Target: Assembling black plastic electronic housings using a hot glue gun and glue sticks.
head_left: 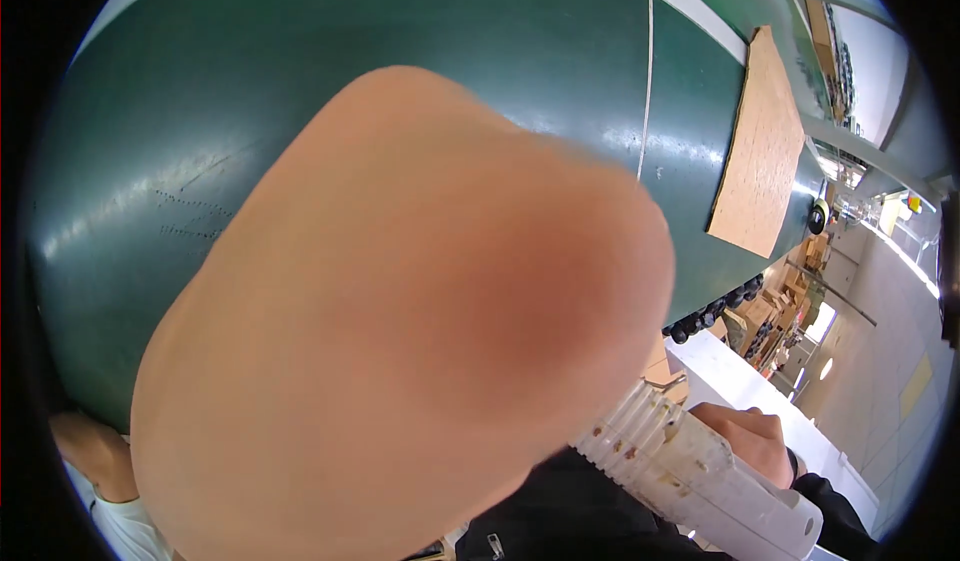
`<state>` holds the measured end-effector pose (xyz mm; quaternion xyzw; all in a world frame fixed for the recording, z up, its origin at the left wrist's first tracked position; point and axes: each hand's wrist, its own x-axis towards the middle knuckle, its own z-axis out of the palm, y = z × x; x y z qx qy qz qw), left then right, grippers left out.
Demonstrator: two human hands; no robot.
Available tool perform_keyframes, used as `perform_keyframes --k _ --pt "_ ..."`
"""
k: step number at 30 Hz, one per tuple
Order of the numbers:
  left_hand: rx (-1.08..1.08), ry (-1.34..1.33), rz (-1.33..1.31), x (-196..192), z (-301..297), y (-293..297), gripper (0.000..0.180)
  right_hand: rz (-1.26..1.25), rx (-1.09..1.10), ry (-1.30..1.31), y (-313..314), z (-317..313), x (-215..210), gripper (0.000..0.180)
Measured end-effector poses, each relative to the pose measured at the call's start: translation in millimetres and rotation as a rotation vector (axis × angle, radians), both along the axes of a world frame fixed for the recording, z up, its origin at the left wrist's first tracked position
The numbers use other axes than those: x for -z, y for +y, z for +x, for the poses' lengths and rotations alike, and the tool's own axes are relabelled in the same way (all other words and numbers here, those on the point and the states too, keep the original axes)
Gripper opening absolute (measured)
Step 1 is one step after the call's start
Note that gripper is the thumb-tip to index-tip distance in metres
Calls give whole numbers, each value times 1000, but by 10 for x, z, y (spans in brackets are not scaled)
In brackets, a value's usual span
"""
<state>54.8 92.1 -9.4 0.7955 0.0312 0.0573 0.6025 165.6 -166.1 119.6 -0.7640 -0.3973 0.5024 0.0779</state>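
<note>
Bare skin of a hand or forearm (400,311) fills the middle of the head view, blurred and very close. No fingers show on it, and I cannot tell whether it is my left hand or my right. Out from behind its lower right edge comes a dirty white plastic tube-like piece (710,476), ribbed at one end, with a small hole near the other. Beside that piece is a hand with bent fingers (748,441) and a black sleeve; whose it is and whether it grips the piece are unclear. Black clothing with a zipper (570,506) shows below.
A dark green tabletop (480,11) with a pale seam spreads behind. On its right part lies a flat light-brown board (762,151). Black round pieces (710,313) line an edge near cardboard boxes (775,311). At the lower left is another hand (95,451) with a white sleeve.
</note>
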Motion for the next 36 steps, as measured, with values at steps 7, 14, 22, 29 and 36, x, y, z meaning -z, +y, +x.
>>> perform_keyframes --k 7,14,22,29,36 --pt "-17 -32 -33 22 -60 10 9 31 52 158 29 42 -59 31" --pt "-13 -28 -67 19 -73 17 9 47 35 117 -12 13 -44 23" --pt "-59 120 -8 -71 -262 46 13 -168 18 93 -20 95 -146 75" --pt "-179 118 32 -123 -560 -70 19 -94 88 153 23 101 -132 26" --pt "-160 120 -46 -164 -751 -143 8 -4 64 174 -4 146 -60 26"
